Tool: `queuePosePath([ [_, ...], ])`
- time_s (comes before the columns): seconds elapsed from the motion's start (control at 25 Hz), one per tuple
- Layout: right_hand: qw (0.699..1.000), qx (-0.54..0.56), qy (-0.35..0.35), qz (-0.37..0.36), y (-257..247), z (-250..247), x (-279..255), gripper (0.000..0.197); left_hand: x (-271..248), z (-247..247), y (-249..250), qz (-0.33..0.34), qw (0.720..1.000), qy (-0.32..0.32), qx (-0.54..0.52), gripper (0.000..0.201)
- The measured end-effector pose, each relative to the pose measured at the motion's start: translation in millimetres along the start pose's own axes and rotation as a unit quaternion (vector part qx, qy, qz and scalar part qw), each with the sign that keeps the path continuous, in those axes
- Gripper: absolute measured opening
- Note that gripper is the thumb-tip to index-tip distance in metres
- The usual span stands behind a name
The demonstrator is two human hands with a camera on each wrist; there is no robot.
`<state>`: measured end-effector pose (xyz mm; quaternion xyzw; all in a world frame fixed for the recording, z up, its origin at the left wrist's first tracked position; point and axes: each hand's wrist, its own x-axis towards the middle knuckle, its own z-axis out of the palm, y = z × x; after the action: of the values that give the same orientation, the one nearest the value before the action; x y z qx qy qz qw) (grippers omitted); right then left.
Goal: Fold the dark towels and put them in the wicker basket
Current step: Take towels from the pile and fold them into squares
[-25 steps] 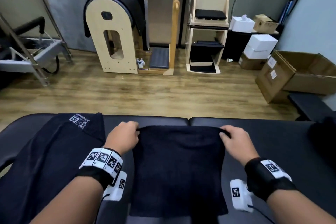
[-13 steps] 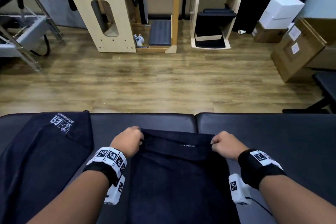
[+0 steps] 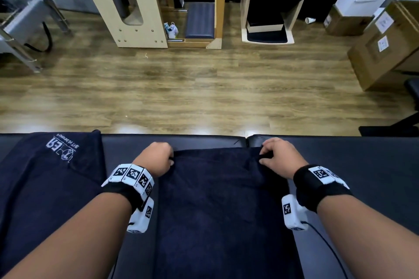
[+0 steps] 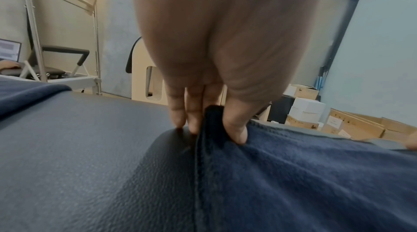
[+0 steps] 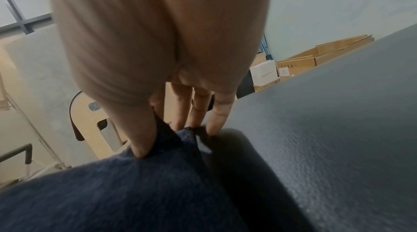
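1. The left hand (image 3: 156, 159) pinches the far left corner of a dark towel (image 3: 217, 199), the thumb (image 4: 234, 128) on top of the cloth and the fingers (image 4: 194, 111) behind the raised edge.
2. The right hand (image 3: 280, 157) pinches the far right corner in the same way, thumb (image 5: 137, 136) on the cloth, fingers (image 5: 216, 116) behind the bunched edge.
3. Between the two grips the towel's far edge runs straight, near the far side of the black padded table (image 3: 362, 165), and the cloth lies flat from there back toward the person.
4. Left of the left grip, apart from it, a second dark towel (image 3: 40, 176) with white lettering lies on the table.
5. Beyond both grips is wooden floor (image 3: 181, 88), with cardboard boxes (image 3: 381, 47) to the far right.
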<state>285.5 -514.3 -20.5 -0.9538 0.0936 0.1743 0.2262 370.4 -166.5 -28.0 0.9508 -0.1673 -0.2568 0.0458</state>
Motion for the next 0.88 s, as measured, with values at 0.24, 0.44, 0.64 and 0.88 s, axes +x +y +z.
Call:
queuePosePath([
  [0.24,0.997,0.044,0.043,0.041,2,-6,-3,0.004,-11,-17,-10,-0.021,0.996,-0.009,-0.088,0.010],
  [0.44,0.985,0.111,0.130,-0.005,-4,-57,-22,0.039,-48,-74,-10,-0.017,0.973,0.062,-0.220,0.024],
  [0.64,0.944,0.140,0.292,-0.069,-56,-146,-68,0.025,-110,-161,-2,0.056,0.920,0.245,-0.299,0.018],
  [0.88,0.891,0.084,0.404,-0.191,-96,-205,-171,0.020,-217,-215,6,0.186,0.843,0.474,-0.174,0.017],
])
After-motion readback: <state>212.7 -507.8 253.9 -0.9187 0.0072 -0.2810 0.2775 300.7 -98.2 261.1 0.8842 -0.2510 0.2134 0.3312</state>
